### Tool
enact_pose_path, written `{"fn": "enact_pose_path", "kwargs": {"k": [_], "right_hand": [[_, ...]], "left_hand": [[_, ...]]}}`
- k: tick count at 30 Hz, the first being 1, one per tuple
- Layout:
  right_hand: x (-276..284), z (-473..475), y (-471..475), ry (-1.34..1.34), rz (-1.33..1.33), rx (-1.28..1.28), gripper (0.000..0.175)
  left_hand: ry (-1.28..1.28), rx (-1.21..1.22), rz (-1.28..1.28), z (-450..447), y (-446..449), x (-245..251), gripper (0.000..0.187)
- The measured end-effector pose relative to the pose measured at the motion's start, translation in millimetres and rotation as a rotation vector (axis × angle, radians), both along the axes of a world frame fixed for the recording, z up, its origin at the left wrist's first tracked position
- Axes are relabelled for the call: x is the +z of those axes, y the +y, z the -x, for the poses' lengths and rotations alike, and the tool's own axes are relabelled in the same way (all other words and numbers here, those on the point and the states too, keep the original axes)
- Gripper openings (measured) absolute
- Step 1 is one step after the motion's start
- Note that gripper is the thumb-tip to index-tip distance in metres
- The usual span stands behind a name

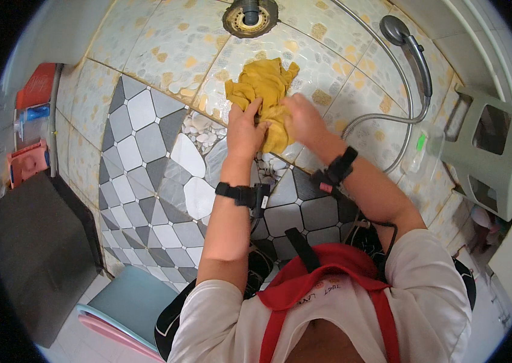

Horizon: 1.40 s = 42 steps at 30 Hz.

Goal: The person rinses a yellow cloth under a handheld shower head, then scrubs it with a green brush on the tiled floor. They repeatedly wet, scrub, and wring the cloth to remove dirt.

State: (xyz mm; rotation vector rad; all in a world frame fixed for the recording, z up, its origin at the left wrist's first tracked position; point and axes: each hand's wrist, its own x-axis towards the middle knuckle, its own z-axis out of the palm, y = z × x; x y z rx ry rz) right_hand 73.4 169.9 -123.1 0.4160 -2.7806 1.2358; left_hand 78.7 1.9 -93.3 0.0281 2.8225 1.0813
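Note:
A mustard-yellow cloth (267, 77), perhaps a garment, lies crumpled on the wet patterned floor tiles (219, 50) in front of me. My left hand (244, 131) presses on its left side, thumb and fingers spread over the fabric. On the cloth's right side is my right hand (303, 118), blurred and with its fingers curled in; a fold of fabric appears to be in its grasp. The near end of the cloth hangs between my wrists, over the edge of a grey-and-white mat (147, 136).
A shower head (394, 31) and its metal hose (401, 77) lie at the right. Beyond the cloth is a floor drain (250, 22) with a pipe. A grey-green plastic stool (492, 149) stands right; blue and pink basins (128, 295) lean near-left beside a dark cabinet (42, 254).

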Motion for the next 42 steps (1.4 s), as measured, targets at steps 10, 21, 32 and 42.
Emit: {"fn": "enact_pose_path", "kwargs": {"k": [10,21,32,42], "right_hand": [[23.2,-31.3,-34.3,-0.122,0.135,0.445,0.006],[-15.5,35.8,-13.1,-0.118,-0.321,0.130,0.015],[-20.3,36.4,56.2,-0.901,0.975,-0.236,0.019],[-29.0,22.4,10.8,-0.516,0.473,-0.319,0.039]], "left_hand": [[-0.151,0.385,-0.389,-30.9,-43.1,-36.7,0.021],[-0.096,0.336,-0.318,-23.8,-36.7,-36.9,0.016],[-0.151,0.000,-0.927,55.8,24.5,67.2,0.036],[-0.151,0.074,-0.354,8.2,13.1,6.8,0.073]]}}
